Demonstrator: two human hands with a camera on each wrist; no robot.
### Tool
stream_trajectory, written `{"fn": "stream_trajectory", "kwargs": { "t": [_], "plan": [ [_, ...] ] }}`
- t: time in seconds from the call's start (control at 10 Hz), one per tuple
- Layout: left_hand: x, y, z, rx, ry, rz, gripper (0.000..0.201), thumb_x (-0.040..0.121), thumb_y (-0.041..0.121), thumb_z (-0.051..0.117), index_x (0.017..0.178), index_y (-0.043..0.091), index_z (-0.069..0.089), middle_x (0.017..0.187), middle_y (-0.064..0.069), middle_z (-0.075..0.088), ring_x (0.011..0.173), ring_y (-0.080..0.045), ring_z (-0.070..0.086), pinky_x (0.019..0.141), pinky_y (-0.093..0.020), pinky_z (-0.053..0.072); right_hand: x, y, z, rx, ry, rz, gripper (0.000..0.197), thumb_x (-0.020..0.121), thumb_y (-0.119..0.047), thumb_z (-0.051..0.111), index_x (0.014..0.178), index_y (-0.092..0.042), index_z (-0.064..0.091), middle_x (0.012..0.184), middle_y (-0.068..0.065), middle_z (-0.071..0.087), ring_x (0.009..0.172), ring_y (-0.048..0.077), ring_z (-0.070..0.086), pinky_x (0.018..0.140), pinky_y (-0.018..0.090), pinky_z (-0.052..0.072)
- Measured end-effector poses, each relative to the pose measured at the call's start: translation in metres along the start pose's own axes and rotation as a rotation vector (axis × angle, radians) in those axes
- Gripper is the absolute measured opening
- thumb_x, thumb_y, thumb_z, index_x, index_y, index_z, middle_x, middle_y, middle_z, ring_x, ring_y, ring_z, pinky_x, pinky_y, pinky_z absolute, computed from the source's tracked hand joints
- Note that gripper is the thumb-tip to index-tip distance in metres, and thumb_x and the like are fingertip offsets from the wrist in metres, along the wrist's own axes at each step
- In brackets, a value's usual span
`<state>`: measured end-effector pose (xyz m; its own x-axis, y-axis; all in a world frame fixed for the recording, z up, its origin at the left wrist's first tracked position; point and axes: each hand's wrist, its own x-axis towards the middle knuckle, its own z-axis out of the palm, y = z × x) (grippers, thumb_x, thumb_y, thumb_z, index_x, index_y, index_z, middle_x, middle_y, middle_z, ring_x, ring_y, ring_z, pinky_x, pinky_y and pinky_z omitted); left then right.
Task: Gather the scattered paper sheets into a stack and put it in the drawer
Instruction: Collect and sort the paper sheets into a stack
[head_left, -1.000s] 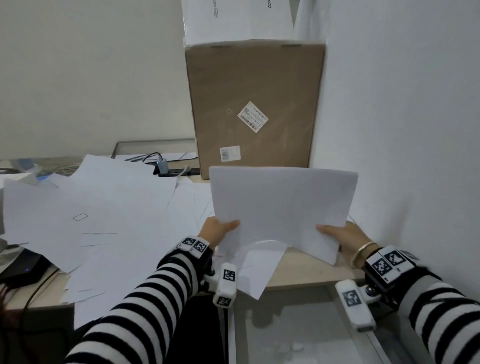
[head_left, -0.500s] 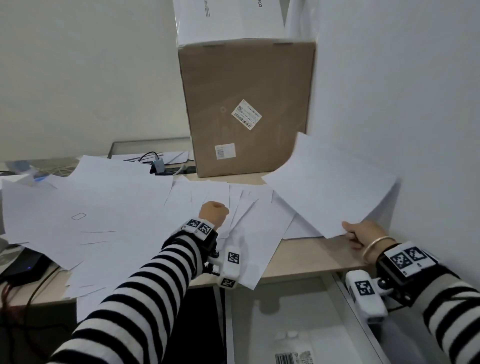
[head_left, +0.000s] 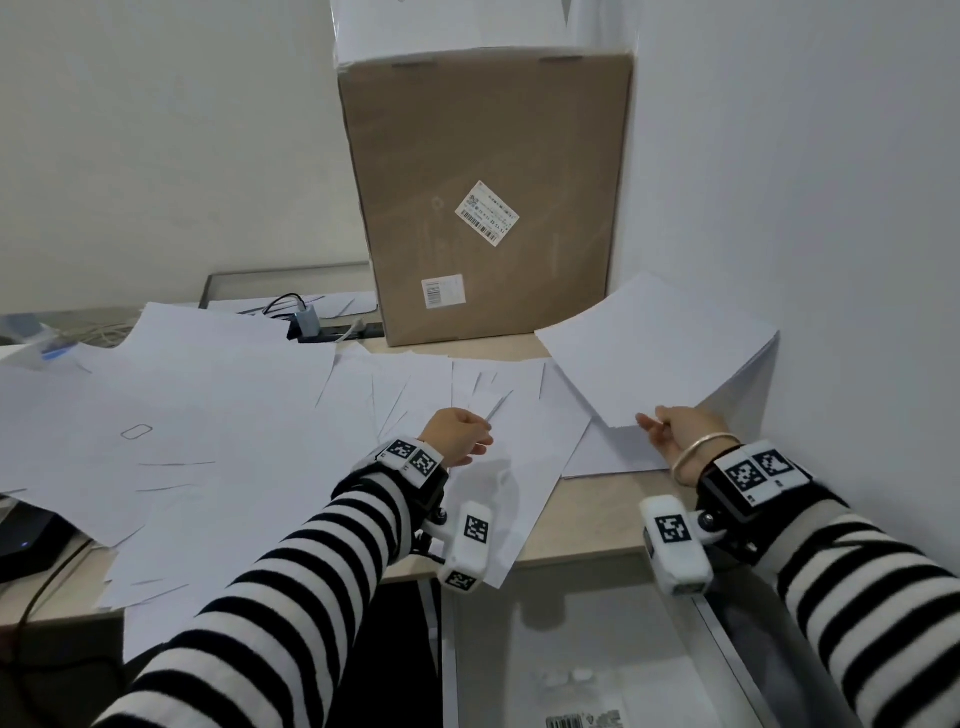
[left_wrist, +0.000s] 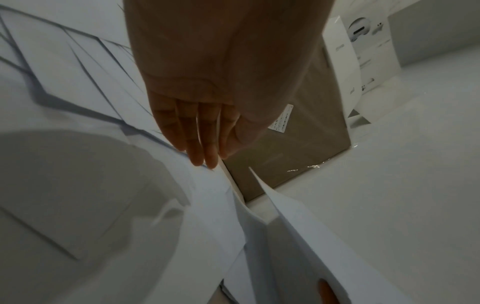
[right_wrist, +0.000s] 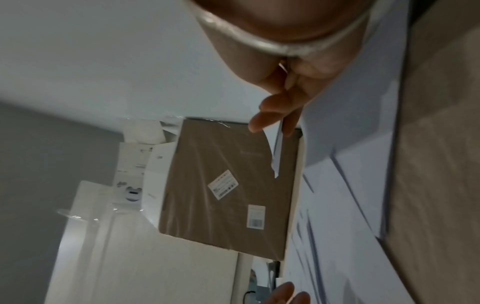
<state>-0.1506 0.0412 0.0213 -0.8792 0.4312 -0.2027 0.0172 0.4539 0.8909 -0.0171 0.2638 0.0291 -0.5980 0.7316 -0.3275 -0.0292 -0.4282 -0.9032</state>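
Observation:
Many white paper sheets (head_left: 218, 415) lie scattered and overlapping across the desk (head_left: 597, 525). My left hand (head_left: 478, 431) rests on them at the middle, and its thumb and fingers (left_wrist: 205, 152) pinch the edge of one sheet (left_wrist: 223, 185). My right hand (head_left: 660, 428) grips the near corner of a gathered paper stack (head_left: 654, 348), which tilts up beside the right wall. In the right wrist view its fingers (right_wrist: 262, 119) and thumb clamp the stack's edge. The open drawer (head_left: 571, 623) is below the desk's front edge, under my right wrist.
A tall cardboard box (head_left: 483, 197) stands at the back of the desk, with white boxes on top. A power strip with cables (head_left: 311, 325) lies left of it. A dark device (head_left: 26, 540) sits at the left edge. The wall closes off the right side.
My left hand let go of the stack and moved down-left onto the scattered sheets. My right hand carried the stack to the right, toward the wall, and lowered it.

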Motion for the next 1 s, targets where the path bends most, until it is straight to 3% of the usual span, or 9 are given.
{"fn": "stream_trajectory", "kwargs": {
  "t": [0.1,0.2,0.3,0.4,0.5,0.6,0.7,0.8,1.0],
  "plan": [
    [0.002,-0.003,0.004,0.153,-0.059,-0.008,0.014,0.091,0.014,0.057,0.104,0.012,0.061,0.102,-0.006,0.063,0.086,-0.016,0.060,0.067,-0.022,0.045,0.012,0.024,0.006,-0.009,-0.060,0.110,0.045,0.100,-0.001,0.034,0.143,0.005,0.023,0.140,0.025,0.040,0.039,0.016,0.063,0.045,0.023,0.053],
    [0.001,0.001,0.007,0.486,-0.204,0.035,0.041,0.088,0.028,0.065,0.125,0.013,0.055,0.124,-0.006,0.056,0.114,-0.022,0.056,0.088,-0.028,0.045,0.009,0.026,0.007,-0.084,-0.113,0.234,0.044,0.100,-0.007,0.036,0.142,0.005,0.027,0.144,0.027,0.037,0.056,0.026,0.067,0.041,0.026,0.053],
    [0.000,0.007,0.014,0.671,-0.303,0.055,0.063,0.085,0.039,0.068,0.139,0.018,0.043,0.142,-0.004,0.044,0.127,-0.021,0.047,0.104,-0.032,0.040,0.002,0.012,0.000,-0.231,-0.141,0.253,0.032,0.098,-0.002,0.041,0.130,0.000,0.041,0.132,0.034,0.047,0.095,0.036,0.066,0.032,0.030,0.049],
    [-0.001,0.015,0.028,0.827,-0.363,0.076,0.081,0.081,0.050,0.068,0.147,0.024,0.028,0.151,-0.002,0.032,0.135,-0.022,0.039,0.109,-0.038,0.036,-0.005,-0.003,-0.007,-0.300,-0.122,0.257,0.005,0.096,0.000,0.045,0.100,0.003,0.045,0.077,0.030,0.063,0.049,0.029,0.068,0.034,0.028,0.051],
    [-0.003,0.015,0.045,0.988,-0.407,0.057,0.102,0.072,0.062,0.069,0.151,0.025,0.017,0.154,-0.002,0.027,0.139,-0.027,0.032,0.111,-0.046,0.032,-0.007,-0.005,-0.007,-0.420,-0.156,0.152,0.004,0.093,0.000,0.050,0.091,0.001,0.054,0.071,0.016,0.065,0.057,0.021,0.065,0.044,0.022,0.053],
    [-0.006,0.008,0.052,1.059,-0.382,0.037,0.120,0.049,0.075,0.073,0.146,0.026,0.023,0.146,-0.001,0.036,0.130,-0.027,0.041,0.102,-0.049,0.040,-0.006,0.000,-0.001,-0.516,-0.238,0.067,0.018,0.092,0.002,0.049,0.086,-0.009,0.063,0.094,0.009,0.059,0.075,0.015,0.058,0.065,0.024,0.048],
    [-0.005,0.002,0.047,1.035,-0.374,0.051,0.103,0.064,0.062,0.074,0.146,0.023,0.025,0.144,-0.001,0.035,0.132,-0.027,0.038,0.104,-0.049,0.039,-0.006,0.011,0.007,-0.678,-0.284,-0.072,0.025,0.092,0.001,0.048,0.102,-0.013,0.066,0.112,0.005,0.059,0.092,0.012,0.054,0.070,0.021,0.042],
    [-0.003,-0.001,0.028,1.063,-0.376,0.046,0.088,0.071,0.057,0.071,0.141,0.021,0.032,0.143,-0.002,0.041,0.127,-0.027,0.045,0.102,-0.046,0.041,-0.005,0.018,0.015,-0.828,-0.322,-0.195,0.031,0.091,0.002,0.049,0.116,-0.007,0.065,0.126,0.006,0.060,0.110,0.015,0.053,0.083,0.019,0.040],
    [0.001,-0.011,-0.002,1.111,-0.445,0.042,0.089,0.080,0.055,0.064,0.148,0.022,0.017,0.147,-0.003,0.038,0.127,-0.028,0.046,0.102,-0.041,0.040,-0.004,0.019,0.024,-1.145,-0.459,-0.235,0.041,0.095,-0.010,0.050,0.136,-0.011,0.050,0.144,0.006,0.045,0.134,0.018,0.041,0.105,0.021,0.027]
  ]
}}
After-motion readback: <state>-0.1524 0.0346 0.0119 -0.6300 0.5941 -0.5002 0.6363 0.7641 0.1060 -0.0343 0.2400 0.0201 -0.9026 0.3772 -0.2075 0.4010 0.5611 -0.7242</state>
